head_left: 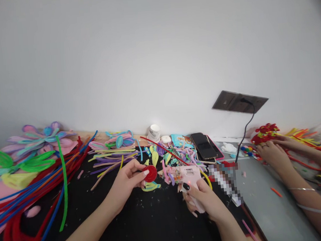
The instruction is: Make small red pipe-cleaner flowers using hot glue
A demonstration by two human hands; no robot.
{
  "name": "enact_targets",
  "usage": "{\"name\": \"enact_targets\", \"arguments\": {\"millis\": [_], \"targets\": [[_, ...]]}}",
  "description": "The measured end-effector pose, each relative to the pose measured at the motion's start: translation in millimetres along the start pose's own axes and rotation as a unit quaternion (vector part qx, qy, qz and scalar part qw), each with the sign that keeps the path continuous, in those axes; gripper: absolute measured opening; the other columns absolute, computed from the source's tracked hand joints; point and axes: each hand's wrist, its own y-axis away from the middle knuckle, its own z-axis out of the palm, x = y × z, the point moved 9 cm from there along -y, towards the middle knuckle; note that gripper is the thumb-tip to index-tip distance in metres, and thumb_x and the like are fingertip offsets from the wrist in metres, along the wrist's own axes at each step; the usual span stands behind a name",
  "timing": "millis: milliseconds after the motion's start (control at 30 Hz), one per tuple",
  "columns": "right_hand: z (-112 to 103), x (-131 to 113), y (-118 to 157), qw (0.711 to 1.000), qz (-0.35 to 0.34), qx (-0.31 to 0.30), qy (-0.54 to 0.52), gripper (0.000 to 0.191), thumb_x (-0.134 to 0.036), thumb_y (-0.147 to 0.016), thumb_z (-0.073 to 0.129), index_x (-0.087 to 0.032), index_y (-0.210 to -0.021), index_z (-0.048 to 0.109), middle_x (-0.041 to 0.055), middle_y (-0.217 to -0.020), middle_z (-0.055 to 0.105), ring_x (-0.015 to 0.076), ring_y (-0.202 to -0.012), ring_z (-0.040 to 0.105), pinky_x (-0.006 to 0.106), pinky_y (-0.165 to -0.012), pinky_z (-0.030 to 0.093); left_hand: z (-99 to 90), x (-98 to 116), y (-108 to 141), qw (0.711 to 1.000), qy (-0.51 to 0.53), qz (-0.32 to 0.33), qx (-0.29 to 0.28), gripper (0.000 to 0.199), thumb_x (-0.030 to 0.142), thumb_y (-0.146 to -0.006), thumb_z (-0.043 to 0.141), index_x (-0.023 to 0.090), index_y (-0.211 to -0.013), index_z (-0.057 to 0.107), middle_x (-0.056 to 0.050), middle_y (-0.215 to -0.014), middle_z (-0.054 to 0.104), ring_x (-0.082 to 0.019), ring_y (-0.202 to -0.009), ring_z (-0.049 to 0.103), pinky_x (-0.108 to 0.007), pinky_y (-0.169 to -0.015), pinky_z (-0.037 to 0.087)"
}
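Note:
Between the fingertips and thumb of my left hand (132, 178) is a red round disc (151, 173), apparently coiled pipe cleaner. My right hand (202, 199) is wrapped round a pale pink hot glue gun (190, 175), which shows a small red light. Its nozzle end points left at the disc, with a short gap between them. Pink and purple bits cling near the front of the gun. A yellow and blue pipe-cleaner piece (151, 186) lies on the black mat (147, 226) just below the disc.
Bundles of red and blue pipe cleaners (50, 182) and fuzzy flowers (44, 140) lie left. Behind stand a paper cup (153, 133) and a phone (203, 145). A black cord (245, 130) hangs from the wall socket (239, 101). Another person's hands (274, 155) touch a red fuzzy piece (265, 133) at right.

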Motion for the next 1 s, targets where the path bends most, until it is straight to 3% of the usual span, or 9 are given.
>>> {"name": "enact_targets", "arguments": {"millis": [433, 1000], "targets": [[0.3, -1.8, 0.2, 1.000, -0.005, 0.001, -0.010, 0.045, -0.055, -0.071, 0.067, -0.018, -0.080, 0.045, -0.0088, -0.051, 0.045, 0.0028, -0.035, 0.036, 0.017, -0.033, 0.032, 4.1, -2.7, 1.4, 1.000, -0.010, -0.015, -0.020, 0.029, 0.033, -0.067, 0.074, 0.018, -0.073, 0.050, 0.006, -0.063, 0.059, -0.007, -0.049, 0.049, -0.019, -0.049, 0.040], [7.0, -1.2, 2.1, 0.999, 0.029, -0.023, 0.007, 0.050, -0.057, -0.067, 0.070, -0.018, -0.085, 0.044, -0.0092, -0.053, 0.046, 0.0026, -0.033, 0.036, 0.017, -0.032, 0.032, -3.5, 1.2, -0.3, 1.000, -0.011, 0.005, 0.019, 0.027, 0.031, -0.065, 0.073, 0.019, -0.072, 0.051, 0.005, -0.064, 0.059, -0.008, -0.047, 0.051, -0.022, -0.049, 0.040]]}}
